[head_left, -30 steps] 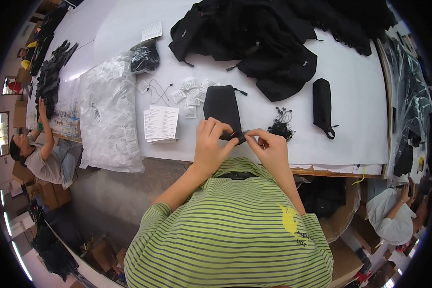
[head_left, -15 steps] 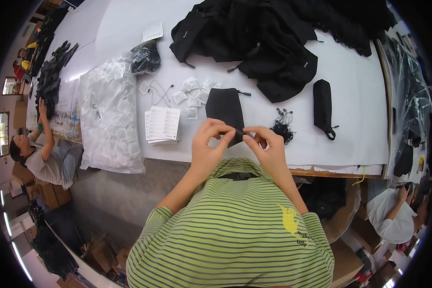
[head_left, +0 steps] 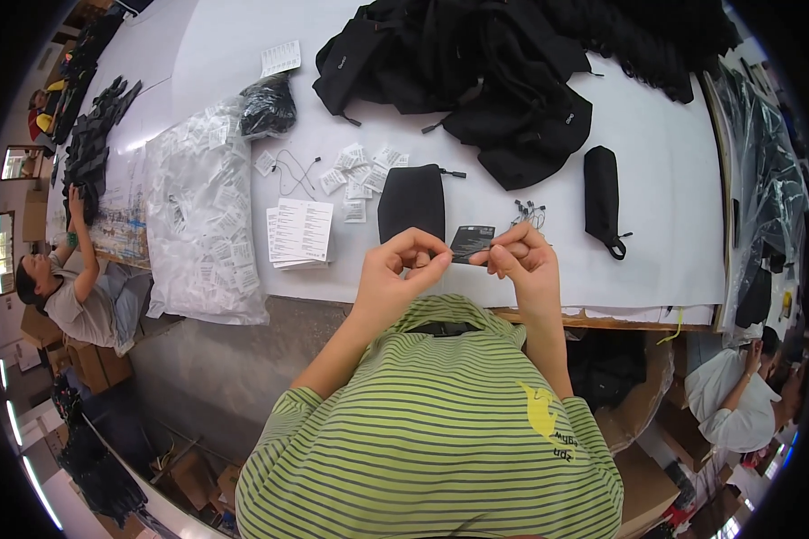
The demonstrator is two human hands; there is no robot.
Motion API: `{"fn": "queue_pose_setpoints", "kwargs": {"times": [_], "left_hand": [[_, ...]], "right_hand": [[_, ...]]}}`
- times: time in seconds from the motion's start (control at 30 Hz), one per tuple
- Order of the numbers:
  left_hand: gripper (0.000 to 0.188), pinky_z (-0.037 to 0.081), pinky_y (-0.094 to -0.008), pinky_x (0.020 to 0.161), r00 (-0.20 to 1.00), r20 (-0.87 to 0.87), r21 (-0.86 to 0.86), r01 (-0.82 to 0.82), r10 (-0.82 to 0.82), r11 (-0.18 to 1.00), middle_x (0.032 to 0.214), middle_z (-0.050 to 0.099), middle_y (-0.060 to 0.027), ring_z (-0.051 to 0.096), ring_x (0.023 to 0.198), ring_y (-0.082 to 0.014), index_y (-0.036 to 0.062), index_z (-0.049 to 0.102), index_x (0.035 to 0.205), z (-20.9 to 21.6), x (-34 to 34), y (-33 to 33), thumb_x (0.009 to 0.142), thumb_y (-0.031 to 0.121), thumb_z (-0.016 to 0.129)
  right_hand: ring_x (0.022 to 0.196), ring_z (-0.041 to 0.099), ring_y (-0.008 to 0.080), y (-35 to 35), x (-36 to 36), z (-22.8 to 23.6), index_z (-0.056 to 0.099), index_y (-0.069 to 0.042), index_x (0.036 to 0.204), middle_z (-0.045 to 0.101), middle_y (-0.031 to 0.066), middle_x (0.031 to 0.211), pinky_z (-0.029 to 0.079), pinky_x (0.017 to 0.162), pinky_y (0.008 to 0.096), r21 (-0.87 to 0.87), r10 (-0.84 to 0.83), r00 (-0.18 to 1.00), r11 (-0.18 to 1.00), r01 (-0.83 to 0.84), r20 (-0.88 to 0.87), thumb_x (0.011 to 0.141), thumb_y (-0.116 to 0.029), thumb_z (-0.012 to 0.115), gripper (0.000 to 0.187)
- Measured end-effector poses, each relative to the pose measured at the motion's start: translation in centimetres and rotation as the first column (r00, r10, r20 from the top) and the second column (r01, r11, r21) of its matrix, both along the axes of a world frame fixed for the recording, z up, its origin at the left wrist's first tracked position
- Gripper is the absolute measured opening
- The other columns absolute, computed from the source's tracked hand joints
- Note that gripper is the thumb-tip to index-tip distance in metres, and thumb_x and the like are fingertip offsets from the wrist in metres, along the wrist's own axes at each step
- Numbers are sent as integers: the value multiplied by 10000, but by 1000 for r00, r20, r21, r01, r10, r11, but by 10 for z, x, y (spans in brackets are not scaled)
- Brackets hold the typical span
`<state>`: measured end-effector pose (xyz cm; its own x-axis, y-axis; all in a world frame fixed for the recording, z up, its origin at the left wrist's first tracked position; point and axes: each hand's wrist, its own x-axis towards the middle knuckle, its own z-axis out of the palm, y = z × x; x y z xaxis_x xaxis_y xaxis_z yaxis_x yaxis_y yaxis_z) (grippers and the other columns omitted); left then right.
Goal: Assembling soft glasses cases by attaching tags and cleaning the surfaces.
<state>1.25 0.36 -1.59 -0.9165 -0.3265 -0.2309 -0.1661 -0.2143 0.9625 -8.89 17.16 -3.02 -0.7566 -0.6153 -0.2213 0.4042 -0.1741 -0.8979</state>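
A small black card tag [head_left: 473, 239] with pale print is stretched between my two hands above the table's near edge. My left hand [head_left: 406, 271] has thumb and forefinger pinched together at the tag's left edge. At its right edge, my right hand [head_left: 523, 260] pinches the tag, other fingers curled. Just beyond my left hand lies a flat black pouch [head_left: 412, 199] with a cord pull at its top corner. Behind my right hand, a bunch of black cords [head_left: 529, 214] is partly hidden.
Left of the pouch are a stack of white printed cards [head_left: 302, 232], small white packets [head_left: 354, 171] and a large clear bag of packets [head_left: 198, 216]. Black fabric bags [head_left: 467, 81] are heaped at the back. A rolled black pouch [head_left: 602, 198] lies right. A co-worker [head_left: 85, 278] is at far left.
My right hand has moved right and turned, so the tag's face now shows between my hands. My left hand remains near the same spot. The cord bunch is more covered.
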Motion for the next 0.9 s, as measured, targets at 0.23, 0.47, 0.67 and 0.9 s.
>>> {"fn": "queue_pose_setpoints", "kwargs": {"times": [0.23, 0.47, 0.67, 0.9], "left_hand": [[63, 181, -206, 483, 1000, 21, -143, 18, -15, 990, 532, 305, 100, 244, 511, -2, 22, 628, 847, 4, -2, 4, 825, 67, 666], [56, 166, -193, 478, 999, 21, -126, 28, -26, 992, 554, 290, 115, 233, 516, 13, 7, 626, 849, 3, 0, 6, 829, 39, 668], [57, 168, -198, 479, 999, 25, -123, 30, -28, 992, 547, 283, 115, 230, 515, 11, 5, 625, 846, 5, -1, 5, 826, 40, 666], [65, 172, -217, 481, 998, 54, -122, 30, -23, 992, 519, 248, 98, 213, 507, -9, 22, 620, 820, 5, -1, 5, 812, 67, 666]], "right_hand": [[663, 580, 76, -18, 16, 5, 597, -13, 798, 651, 62, 731, 429, 648, 201, 59, -41, 999, 997, 41, -6, 847, -104, 693, 141], [653, 577, 71, -19, 18, 3, 620, -6, 773, 616, 24, 687, 428, 633, 203, 91, -58, 997, 994, 63, -55, 838, -112, 706, 151], [629, 562, 67, -19, 18, 3, 624, -5, 766, 611, 20, 676, 419, 619, 200, 107, -62, 995, 992, 71, -84, 835, -113, 709, 153], [625, 549, 38, -18, 20, 0, 628, -19, 752, 608, 1, 659, 356, 560, 179, 146, -62, 989, 986, 82, -136, 825, -117, 717, 151]]}}
